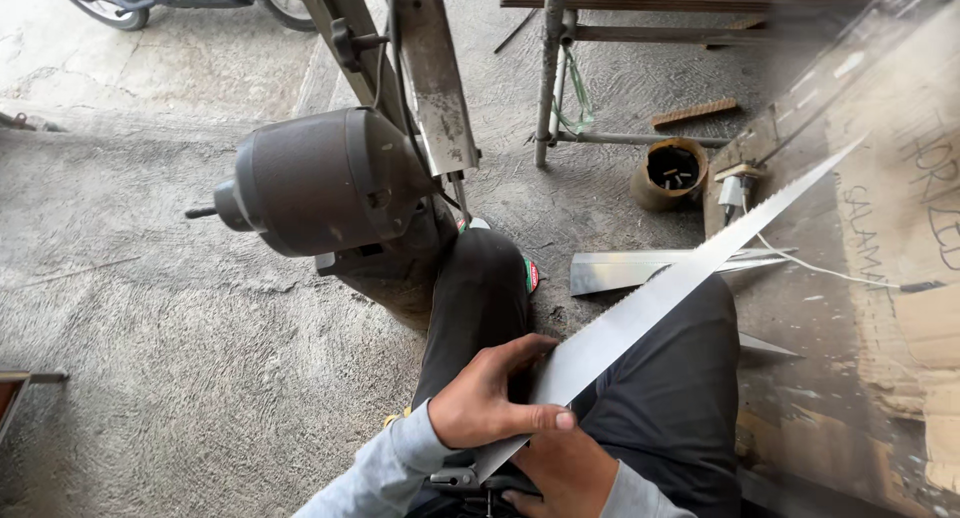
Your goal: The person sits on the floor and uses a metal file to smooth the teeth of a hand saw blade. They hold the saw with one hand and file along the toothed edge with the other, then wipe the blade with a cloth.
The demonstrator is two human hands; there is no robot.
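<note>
We hold a long, tapering, toothed bare-steel saw blade point(650, 303) across our lap. Its long axis runs up-right from our left hand point(485, 398), fingers pinching the wide end (right hand point(565, 473) beneath, grip unclear).

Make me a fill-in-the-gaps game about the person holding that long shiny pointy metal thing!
1. Both hands grip the wide end of a long metal blade that tapers to a ____.
2. The left hand lies ____ the blade; the right hand is under it.
3. The blade lies across the person's ____.
4. The round can stands on the ____.

Missing words: point; on top of; lap; floor
</note>
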